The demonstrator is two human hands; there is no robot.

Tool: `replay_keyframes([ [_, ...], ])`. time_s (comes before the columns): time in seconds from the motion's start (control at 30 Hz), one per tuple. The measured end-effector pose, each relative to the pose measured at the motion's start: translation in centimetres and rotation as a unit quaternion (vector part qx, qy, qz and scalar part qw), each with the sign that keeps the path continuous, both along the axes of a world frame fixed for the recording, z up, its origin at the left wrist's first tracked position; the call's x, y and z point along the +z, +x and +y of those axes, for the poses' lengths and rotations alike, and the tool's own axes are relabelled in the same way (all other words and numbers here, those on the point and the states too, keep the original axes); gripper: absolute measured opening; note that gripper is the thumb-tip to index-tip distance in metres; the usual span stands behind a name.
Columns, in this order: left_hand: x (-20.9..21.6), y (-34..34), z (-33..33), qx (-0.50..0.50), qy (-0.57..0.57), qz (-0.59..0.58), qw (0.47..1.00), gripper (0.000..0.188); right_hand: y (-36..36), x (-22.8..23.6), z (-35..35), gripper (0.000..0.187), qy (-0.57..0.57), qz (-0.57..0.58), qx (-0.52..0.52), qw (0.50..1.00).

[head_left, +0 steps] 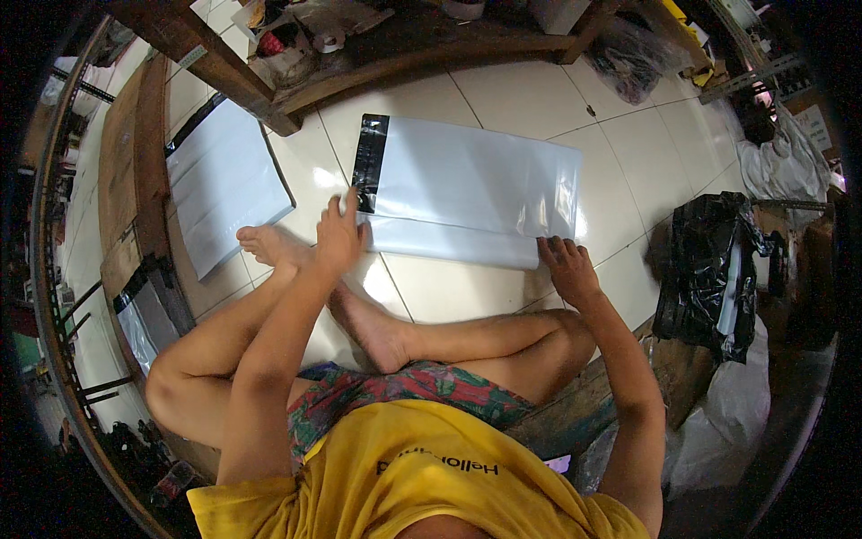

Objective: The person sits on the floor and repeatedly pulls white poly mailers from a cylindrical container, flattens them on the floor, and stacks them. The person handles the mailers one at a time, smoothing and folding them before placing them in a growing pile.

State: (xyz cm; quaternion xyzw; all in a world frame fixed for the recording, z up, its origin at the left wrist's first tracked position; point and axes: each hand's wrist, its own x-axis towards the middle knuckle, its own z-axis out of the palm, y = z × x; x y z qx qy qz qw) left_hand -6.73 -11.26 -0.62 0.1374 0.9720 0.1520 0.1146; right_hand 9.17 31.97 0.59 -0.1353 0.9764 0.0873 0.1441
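A large pale grey plastic mailing bag lies flat on the tiled floor before me, a black strip along its left end. Its near long side shows a crease, with a band folded along it. My left hand is at the near left corner by the black strip, fingers stretched out and apart. At the near right corner, my right hand rests its spread, slightly bent fingertips on the bag's edge. The underside of both hands is hidden.
Another pale mailing bag with a black edge lies to the left, beside a wooden board. A wooden bench frame stands at the far side. To the right is a crumpled black plastic bag. My crossed legs border the near side.
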Motion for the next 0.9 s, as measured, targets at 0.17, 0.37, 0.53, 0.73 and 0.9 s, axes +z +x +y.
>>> replay_keyframes([
  [0.17,1.5,0.9,-0.4,-0.271,-0.085,0.060,0.957,0.067,-0.4,-0.7,-0.1,0.065,-0.011,0.022,-0.011,1.000],
  [0.37,1.8,-1.8,-1.5,-0.148,0.080,-0.069,0.983,0.047,-3.0,0.3,3.7,0.045,-0.336,-0.043,-0.224,0.914],
  [0.53,-1.0,-6.0,-2.7,0.059,0.216,-0.196,0.955,0.049,-3.4,-2.3,6.4,0.046,-0.431,-0.039,-0.413,0.801],
  [0.73,-1.1,-2.5,-0.2,-0.057,0.122,0.113,0.984,0.048,-2.5,-0.6,3.1,0.045,-0.252,0.094,-0.265,0.926],
  [0.9,-0.1,0.4,1.1,-0.279,0.033,0.175,0.944,0.056,-0.7,0.7,0.3,0.063,-0.046,0.083,-0.036,0.995],
])
